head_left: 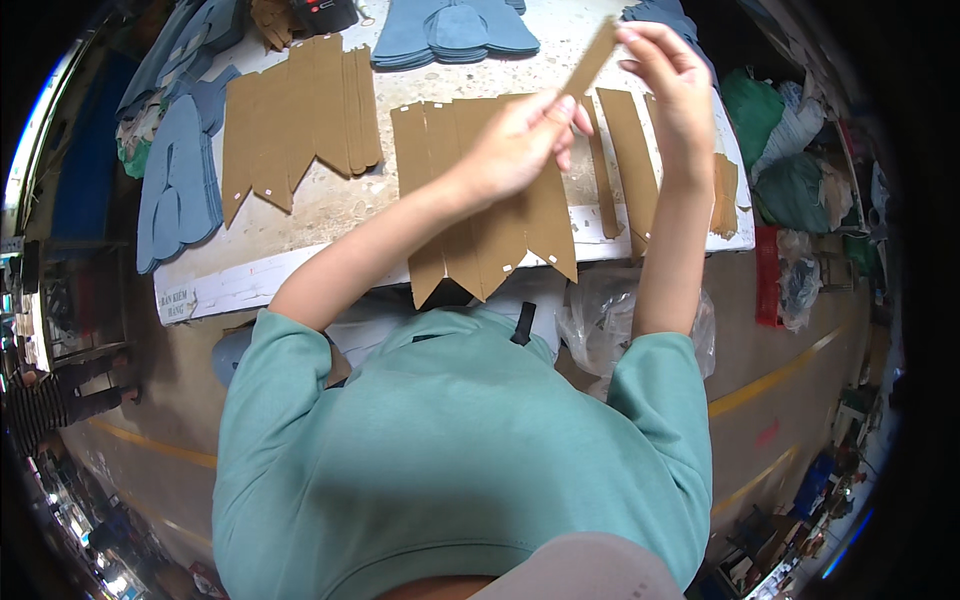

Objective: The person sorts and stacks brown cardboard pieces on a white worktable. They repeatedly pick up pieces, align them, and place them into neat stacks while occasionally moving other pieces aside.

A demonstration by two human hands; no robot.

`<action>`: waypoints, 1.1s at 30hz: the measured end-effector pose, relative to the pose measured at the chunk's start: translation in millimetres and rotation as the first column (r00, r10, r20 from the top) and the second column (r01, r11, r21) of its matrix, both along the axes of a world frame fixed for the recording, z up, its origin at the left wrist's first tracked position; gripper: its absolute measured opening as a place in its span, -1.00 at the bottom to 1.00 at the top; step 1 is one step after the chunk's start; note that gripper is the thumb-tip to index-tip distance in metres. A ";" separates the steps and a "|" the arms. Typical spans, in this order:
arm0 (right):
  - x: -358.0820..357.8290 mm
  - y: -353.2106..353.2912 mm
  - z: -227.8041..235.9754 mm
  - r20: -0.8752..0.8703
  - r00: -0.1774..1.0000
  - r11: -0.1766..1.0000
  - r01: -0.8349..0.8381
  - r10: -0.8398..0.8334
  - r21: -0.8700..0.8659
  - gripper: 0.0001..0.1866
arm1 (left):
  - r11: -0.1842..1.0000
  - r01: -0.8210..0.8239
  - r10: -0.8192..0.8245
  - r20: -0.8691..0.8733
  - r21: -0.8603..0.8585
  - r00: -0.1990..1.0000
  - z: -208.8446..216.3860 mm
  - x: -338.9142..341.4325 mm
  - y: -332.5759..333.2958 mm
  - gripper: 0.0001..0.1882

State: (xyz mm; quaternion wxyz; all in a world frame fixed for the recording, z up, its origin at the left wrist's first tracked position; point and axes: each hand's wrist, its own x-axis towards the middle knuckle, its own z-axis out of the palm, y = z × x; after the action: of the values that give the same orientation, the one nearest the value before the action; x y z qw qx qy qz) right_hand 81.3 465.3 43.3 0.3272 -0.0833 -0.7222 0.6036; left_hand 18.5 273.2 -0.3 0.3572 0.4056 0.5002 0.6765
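Observation:
A narrow brown cloth strip (591,62) is stretched at a slant above the table. Its lower end is pinched in my left hand (528,140), and the fingertips of my right hand (668,75) grip the upper end. Beneath my left forearm lie overlapping brown cut pieces (490,235) with pointed ends and small white stickers, hanging over the front edge. To their right are a thin brown strip (603,185) and a wider brown piece (628,150). My right forearm covers part of the pieces there.
Another row of brown pieces (300,120) lies at the left of the white worktable (225,295). Stacked blue cut pieces sit at the far left (180,180) and back (450,35). A small brown stack (724,195) rests near the right edge. Green bags (790,185) stand beyond it.

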 end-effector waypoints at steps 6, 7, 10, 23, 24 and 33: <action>18.8 61.5 -19.9 0.267 0.964 0.998 -0.001 0.017 -0.060 -0.83 | 0.962 0.167 -0.133 0.165 -0.216 0.977 -35.5 61.7 24.3 -0.62; 16.2 65.1 -29.3 0.354 0.935 0.998 -0.008 0.028 -0.059 -0.83 | 0.937 0.259 -0.189 0.279 -0.237 0.941 -38.5 68.6 29.0 -0.63; 4.1 62.5 -64.1 0.440 0.895 0.995 -0.044 0.078 -0.087 -0.78 | 0.875 0.334 -0.141 0.475 -0.351 0.869 -43.9 85.3 39.3 -0.62; -3.8 39.6 -98.5 0.391 0.851 0.833 0.094 -0.351 0.545 -0.71 | 0.628 0.666 -0.580 0.328 -0.403 0.746 -38.4 91.9 -4.4 -0.71; 1.5 34.7 -94.0 0.330 0.841 0.711 0.089 -0.429 0.698 -0.67 | 0.675 0.619 -0.598 0.195 -0.401 0.778 -34.9 91.3 -15.9 -0.74; 93.2 -71.6 -82.2 0.459 0.645 0.645 0.068 -0.610 0.761 -0.46 | 0.846 0.243 -0.287 -0.023 -0.475 0.958 -31.9 81.0 -87.1 -0.77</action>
State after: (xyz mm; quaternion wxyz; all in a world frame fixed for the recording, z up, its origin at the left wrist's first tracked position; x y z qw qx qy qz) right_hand 174.5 393.7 -38.9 0.1596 -0.3184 -0.9243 0.1367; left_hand 99.6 186.1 -32.2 0.5106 0.4038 0.6035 0.4604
